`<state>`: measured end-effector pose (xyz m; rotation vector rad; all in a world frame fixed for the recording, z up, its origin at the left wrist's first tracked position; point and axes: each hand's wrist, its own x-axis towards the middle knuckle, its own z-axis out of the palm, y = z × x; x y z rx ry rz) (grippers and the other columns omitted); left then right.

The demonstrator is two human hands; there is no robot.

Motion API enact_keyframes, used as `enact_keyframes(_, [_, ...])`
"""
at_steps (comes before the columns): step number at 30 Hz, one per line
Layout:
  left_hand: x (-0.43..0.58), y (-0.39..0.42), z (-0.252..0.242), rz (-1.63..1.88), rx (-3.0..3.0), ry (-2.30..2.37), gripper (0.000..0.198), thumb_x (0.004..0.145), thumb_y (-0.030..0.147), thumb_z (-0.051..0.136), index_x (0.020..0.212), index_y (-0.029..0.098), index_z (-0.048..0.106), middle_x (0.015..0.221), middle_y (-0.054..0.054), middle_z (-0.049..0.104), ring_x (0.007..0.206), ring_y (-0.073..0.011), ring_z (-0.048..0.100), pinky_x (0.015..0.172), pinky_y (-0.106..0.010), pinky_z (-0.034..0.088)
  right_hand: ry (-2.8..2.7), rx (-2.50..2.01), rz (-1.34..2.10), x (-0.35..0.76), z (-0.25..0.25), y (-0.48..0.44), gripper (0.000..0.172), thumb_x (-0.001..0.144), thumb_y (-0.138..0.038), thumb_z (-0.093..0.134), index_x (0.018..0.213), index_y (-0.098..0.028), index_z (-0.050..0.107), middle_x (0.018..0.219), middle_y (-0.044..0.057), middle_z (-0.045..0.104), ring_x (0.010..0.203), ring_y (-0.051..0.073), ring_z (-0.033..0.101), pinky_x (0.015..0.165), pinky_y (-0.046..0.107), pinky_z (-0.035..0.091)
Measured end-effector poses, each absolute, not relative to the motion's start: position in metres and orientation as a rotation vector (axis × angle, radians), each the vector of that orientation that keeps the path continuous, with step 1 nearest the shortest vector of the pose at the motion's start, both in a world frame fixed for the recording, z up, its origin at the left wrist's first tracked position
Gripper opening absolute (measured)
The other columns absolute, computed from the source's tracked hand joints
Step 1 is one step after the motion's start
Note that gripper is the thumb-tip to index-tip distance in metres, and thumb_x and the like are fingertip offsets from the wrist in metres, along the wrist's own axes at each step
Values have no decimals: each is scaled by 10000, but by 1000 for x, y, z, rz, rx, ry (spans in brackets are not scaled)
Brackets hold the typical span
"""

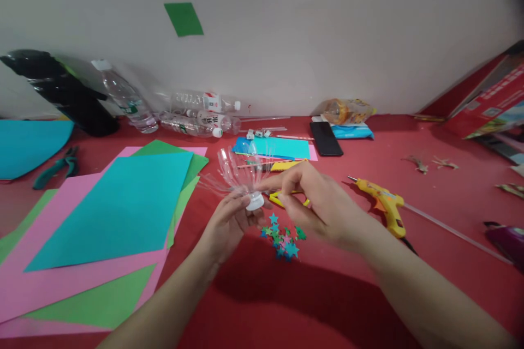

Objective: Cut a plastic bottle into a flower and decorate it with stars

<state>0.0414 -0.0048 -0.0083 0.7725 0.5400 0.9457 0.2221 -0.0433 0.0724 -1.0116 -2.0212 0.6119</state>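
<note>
My left hand [229, 221] is closed around the white-capped neck of a clear plastic bottle top [241, 172] cut into splayed strips. My right hand [315, 202] is beside it, fingers pinched at one strip. Whether anything small sits between those fingertips is hidden. Just below the hands a little heap of paper stars [282, 237] in blue, green and pink lies on the red table [286, 294]. A yellow tool [282, 199] lies partly hidden under my right hand.
Sheets of blue, pink and green paper [110, 212] cover the left. A yellow glue gun [385, 204] lies to the right, a black phone [325, 138] behind. Plastic bottles [196, 114] line the wall, pliers [57, 166] far left, a red box [491, 92] far right.
</note>
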Motion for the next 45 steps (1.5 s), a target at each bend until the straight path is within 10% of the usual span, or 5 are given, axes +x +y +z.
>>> enact_keyframes(45, [47,-11,0,1296,1102,924,350,658,177,772,991,235,678,910,-7,711,762,-140,662,769,-264,541,-2062,-845,-1,239,92,-41,206,798,-17,512,833,-202,595,821,21,617,778,156,540,709,331,448])
